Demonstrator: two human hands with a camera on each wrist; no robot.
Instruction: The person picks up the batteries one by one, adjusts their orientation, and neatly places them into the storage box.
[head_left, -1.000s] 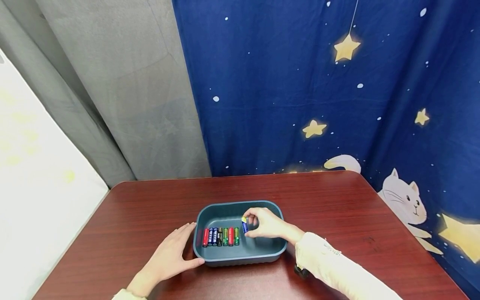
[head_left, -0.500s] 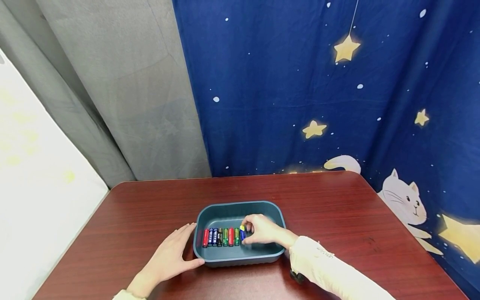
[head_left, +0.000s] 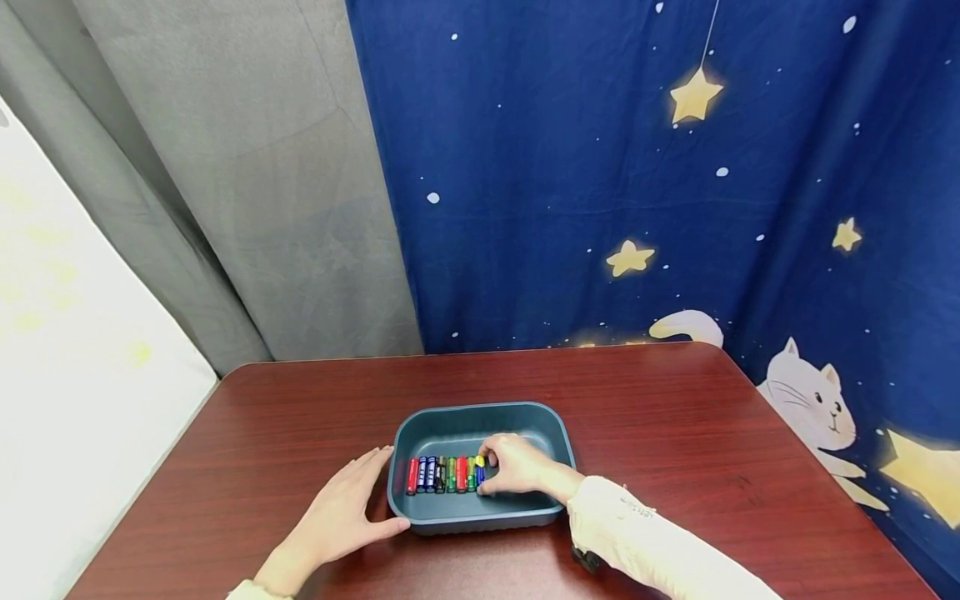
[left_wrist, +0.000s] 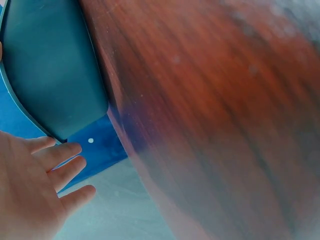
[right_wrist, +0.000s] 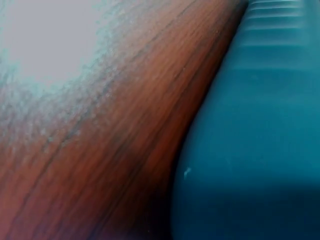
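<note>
A blue-grey plastic bin (head_left: 517, 518) sits on the table, with a row of several batteries lying side by side in its left half. At the row's left end is a red battery (head_left: 412, 477); blue, black, green and red ones follow. My right hand (head_left: 519, 467) reaches into the bin and pinches a blue battery with a yellow end (head_left: 481, 472) at the row's right end, beside a green battery (head_left: 471, 473). My left hand (head_left: 337, 504) touches the bin's left side, fingers straight and thumb at the front corner. In the left wrist view its fingers spread by the bin's rim.
The reddish-brown wooden table (head_left: 300, 417) extends around the bin on all sides. Behind it hang a grey curtain (head_left: 300, 208) and a blue star-patterned curtain (head_left: 562, 167). A white surface (head_left: 75, 375) stands at the left.
My right hand has moved left and down with the blue battery, from above the bin floor to the row's right end, against the green battery. The left hand has stayed put.
</note>
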